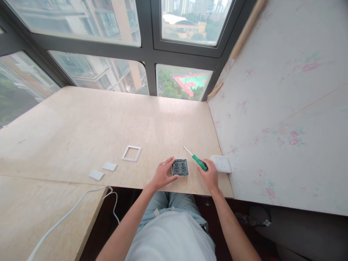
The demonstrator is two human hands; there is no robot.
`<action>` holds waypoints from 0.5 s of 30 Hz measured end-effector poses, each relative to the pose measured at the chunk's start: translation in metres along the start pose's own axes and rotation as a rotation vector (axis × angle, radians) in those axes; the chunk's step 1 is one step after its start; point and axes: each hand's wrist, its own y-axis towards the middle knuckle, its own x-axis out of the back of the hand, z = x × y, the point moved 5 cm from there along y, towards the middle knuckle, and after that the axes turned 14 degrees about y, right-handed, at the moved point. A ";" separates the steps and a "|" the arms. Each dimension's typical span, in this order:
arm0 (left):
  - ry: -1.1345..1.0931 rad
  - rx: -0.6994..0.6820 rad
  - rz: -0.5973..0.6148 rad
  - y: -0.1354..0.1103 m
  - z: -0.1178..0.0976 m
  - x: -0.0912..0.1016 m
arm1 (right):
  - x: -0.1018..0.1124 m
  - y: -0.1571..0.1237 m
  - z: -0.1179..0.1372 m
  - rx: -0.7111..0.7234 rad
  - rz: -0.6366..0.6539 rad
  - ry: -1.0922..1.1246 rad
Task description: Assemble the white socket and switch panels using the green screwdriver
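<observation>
A square wall switch [180,167] with its dark inner face showing lies on the sill close to its front edge. My left hand [164,174] grips the switch from its left side, fingers at the top corner and thumb along the bottom edge. In my right hand [210,177] is a screwdriver [199,162] with a green and black handle. Its thin metal shaft points up and to the left, apart from the switch. To the left lie a white square frame [131,153] and two white switch covers, one [109,166] farther right than the other [96,174].
A white socket plate [221,164] lies at the right, against the flowered wall [282,119]. A white cable [67,214] runs over the lower left surface and hangs off its edge. Dark-framed windows [148,54] rise behind the pale sill [114,116].
</observation>
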 end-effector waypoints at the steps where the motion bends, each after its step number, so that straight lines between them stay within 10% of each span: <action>1: 0.000 0.000 -0.007 0.000 0.000 0.000 | 0.003 0.002 0.006 0.002 -0.014 0.010; 9: -0.008 -0.016 -0.022 0.001 0.003 0.003 | 0.022 0.019 0.044 -0.211 -0.229 0.430; 15: -0.010 -0.052 0.020 0.000 0.003 0.005 | 0.026 0.030 0.097 -0.079 -0.206 0.524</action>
